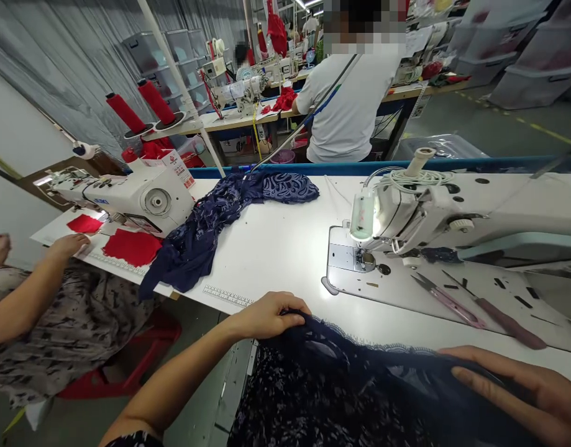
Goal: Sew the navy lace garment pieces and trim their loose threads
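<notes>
A dark navy fabric piece (388,366) with a pale stitched edge stretches between my two hands at the table's front. My left hand (278,313) pinches its left end, thumb on top and fingers curled beneath. At the lower right, my right hand (513,385) grips the other end between thumb and fingers. Just beyond the cloth stands a white sewing machine (406,205), its presser foot (362,257) over a metal plate. Pink-handled scissors (448,301) and a mauve-handled pointed tool (509,320) lie on the machine bed, near my right hand.
Navy patterned fabric (220,217) is heaped on the white table (266,242) to the left. Beyond it, a co-worker's hand (68,245) rests by red cloth pieces (131,246) at another sewing machine (145,195). Another person (350,99) sits ahead. Red thread cones (155,102) stand at upper left.
</notes>
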The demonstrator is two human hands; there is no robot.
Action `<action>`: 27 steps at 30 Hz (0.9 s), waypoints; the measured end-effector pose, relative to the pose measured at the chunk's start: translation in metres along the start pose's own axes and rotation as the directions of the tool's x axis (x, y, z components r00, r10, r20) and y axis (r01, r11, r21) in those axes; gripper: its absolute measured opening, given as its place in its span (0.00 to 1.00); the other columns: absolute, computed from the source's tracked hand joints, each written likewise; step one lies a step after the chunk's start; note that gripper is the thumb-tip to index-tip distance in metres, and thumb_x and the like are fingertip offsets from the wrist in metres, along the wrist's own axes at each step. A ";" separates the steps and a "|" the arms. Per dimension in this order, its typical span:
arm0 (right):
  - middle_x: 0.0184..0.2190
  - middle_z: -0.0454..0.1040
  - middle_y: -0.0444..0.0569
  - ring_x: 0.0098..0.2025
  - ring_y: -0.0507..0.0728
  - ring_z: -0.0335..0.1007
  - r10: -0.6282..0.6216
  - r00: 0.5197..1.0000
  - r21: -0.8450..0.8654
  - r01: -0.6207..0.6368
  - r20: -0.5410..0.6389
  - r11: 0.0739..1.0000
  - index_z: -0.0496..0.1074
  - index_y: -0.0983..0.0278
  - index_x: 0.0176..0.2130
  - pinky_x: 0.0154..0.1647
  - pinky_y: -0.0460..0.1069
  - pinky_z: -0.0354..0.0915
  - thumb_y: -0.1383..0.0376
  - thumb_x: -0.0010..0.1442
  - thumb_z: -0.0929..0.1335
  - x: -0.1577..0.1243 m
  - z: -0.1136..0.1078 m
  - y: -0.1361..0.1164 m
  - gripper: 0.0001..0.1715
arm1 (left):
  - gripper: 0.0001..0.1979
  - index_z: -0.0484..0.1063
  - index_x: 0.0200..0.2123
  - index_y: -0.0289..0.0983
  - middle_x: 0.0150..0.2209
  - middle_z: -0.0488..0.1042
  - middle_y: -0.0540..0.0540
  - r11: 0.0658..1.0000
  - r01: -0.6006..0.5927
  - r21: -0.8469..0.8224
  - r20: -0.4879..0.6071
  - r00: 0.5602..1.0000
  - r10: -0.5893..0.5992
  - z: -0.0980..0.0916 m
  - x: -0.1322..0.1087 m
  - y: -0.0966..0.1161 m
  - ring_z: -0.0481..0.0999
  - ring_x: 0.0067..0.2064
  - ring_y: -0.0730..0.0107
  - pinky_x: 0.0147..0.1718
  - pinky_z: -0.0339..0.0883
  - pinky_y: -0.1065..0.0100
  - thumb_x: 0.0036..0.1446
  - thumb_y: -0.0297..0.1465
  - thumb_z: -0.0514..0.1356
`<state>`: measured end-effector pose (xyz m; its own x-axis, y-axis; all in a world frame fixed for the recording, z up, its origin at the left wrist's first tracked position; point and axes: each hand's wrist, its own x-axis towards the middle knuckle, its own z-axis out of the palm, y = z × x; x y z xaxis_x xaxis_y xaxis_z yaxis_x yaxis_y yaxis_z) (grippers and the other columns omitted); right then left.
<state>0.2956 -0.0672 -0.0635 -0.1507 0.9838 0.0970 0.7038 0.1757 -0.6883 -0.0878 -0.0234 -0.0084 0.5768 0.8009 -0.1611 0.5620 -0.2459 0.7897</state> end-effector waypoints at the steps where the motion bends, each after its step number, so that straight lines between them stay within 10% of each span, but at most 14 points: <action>1: 0.42 0.81 0.50 0.41 0.66 0.78 -0.002 0.996 0.046 -0.003 0.092 0.999 0.78 0.45 0.41 0.36 0.55 0.75 0.51 0.58 0.68 0.003 -0.004 0.009 0.11 | 0.09 0.76 0.44 0.42 0.42 0.77 0.49 1.000 0.002 -0.003 -0.006 1.000 -0.002 0.000 0.000 0.000 0.76 0.43 0.68 0.45 0.69 0.67 0.64 0.31 0.57; 7: 0.41 0.81 0.49 0.40 0.63 0.80 -0.018 0.963 0.110 -0.013 0.271 0.994 0.80 0.48 0.41 0.33 0.48 0.76 0.49 0.58 0.70 0.021 -0.020 0.019 0.13 | 0.08 0.76 0.42 0.41 0.41 0.78 0.50 0.999 -0.015 -0.032 -0.012 1.000 0.014 0.000 0.004 -0.003 0.76 0.44 0.69 0.46 0.69 0.67 0.63 0.28 0.57; 15: 0.42 0.76 0.53 0.41 0.63 0.73 -0.381 0.919 -0.373 0.320 -0.103 0.871 0.73 0.56 0.50 0.45 0.60 0.66 0.59 0.67 0.62 0.024 0.020 -0.063 0.16 | 0.09 0.75 0.42 0.41 0.38 0.75 0.49 0.962 0.074 0.264 -0.200 0.980 -0.020 0.010 0.020 -0.007 0.75 0.40 0.67 0.40 0.70 0.66 0.63 0.28 0.57; 19: 0.39 0.72 0.49 0.38 0.55 0.69 -0.476 0.878 -0.202 0.476 0.054 0.856 0.70 0.61 0.50 0.39 0.51 0.65 0.65 0.68 0.63 0.020 0.061 -0.099 0.13 | 0.13 0.71 0.49 0.38 0.42 0.74 0.43 0.856 -0.005 0.517 -0.385 0.892 0.238 0.034 0.016 0.002 0.74 0.43 0.63 0.41 0.72 0.62 0.64 0.24 0.53; 27: 0.32 0.68 0.45 0.32 0.53 0.63 -0.451 0.889 -0.201 0.457 0.076 0.867 0.71 0.62 0.43 0.32 0.49 0.58 0.67 0.68 0.62 0.028 0.086 -0.096 0.08 | 0.14 0.72 0.50 0.29 0.50 0.77 0.41 0.620 -0.295 0.727 -0.237 0.740 0.630 0.071 -0.002 -0.014 0.74 0.52 0.62 0.56 0.70 0.60 0.63 0.20 0.54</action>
<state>0.1642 -0.0594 -0.0566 -0.5045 0.7928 0.3420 0.6803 0.6089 -0.4079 -0.0546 -0.0599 -0.0614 0.6403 0.5670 0.5182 0.6093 -0.7857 0.1067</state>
